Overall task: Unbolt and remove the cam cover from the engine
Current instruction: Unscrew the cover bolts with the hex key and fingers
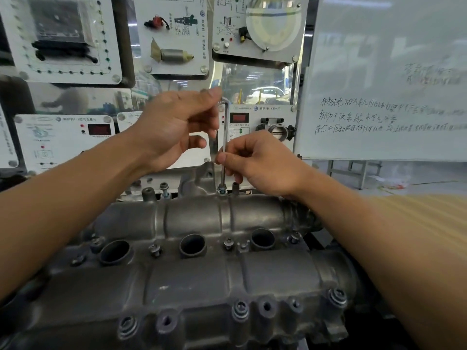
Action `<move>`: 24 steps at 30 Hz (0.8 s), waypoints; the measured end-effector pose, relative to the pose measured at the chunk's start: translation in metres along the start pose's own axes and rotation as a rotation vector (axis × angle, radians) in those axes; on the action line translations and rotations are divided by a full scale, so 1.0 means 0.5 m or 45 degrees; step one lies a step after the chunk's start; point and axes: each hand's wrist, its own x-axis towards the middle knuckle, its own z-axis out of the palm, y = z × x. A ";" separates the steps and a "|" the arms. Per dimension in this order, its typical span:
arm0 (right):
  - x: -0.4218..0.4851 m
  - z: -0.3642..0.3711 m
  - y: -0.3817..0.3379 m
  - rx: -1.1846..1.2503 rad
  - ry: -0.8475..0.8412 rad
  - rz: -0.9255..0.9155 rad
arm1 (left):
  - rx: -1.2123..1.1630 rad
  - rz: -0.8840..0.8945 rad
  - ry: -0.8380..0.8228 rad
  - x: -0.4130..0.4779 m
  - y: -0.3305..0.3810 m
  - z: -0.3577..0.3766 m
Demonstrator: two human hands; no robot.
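Cam cover (202, 261) sits on the engine directly below the camera, filling the lower half of the view. Along its near edge, a row of bolts (240, 311) remains seated in their bosses. At its middle are three open plug wells (192, 245), with further bolts (228, 243) between them.

At the cover's far edge, a hex key (225, 147) stands with its tip in a bolt (222, 190). The right hand (262, 165) pinches the long arm low down, between thumb and fingertips. Above it, the left hand (174, 127) is spread, thumb well apart, fingertips against the short arm at the top bend. Left of this along the far edge, another bolt (164, 189) stands raised. Beyond the cover are training panels and a whiteboard (379, 84).

Risks, as judged:
- The light fingertip hold on a tall key may let it tilt and ride out of the socket, rounding the bolt head.
- A freed bolt could drop behind the cover's far edge or into an open well.
- Lifting the cover with the near-edge bolts in place would strain it.

Orientation: the cover's long axis runs left to right across the view, top face upward. The key's long arm stands nearly vertical to it.
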 end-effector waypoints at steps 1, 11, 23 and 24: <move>0.000 0.000 0.000 -0.009 -0.004 -0.001 | 0.031 0.007 0.016 -0.001 0.001 0.005; -0.007 0.000 -0.004 0.006 -0.031 -0.030 | -0.047 -0.095 -0.129 -0.016 0.016 0.013; -0.016 0.001 -0.009 0.095 -0.040 -0.056 | 0.277 0.208 0.184 -0.021 0.023 0.042; -0.016 0.000 -0.009 0.106 -0.029 -0.063 | 0.309 0.230 0.196 -0.021 0.024 0.044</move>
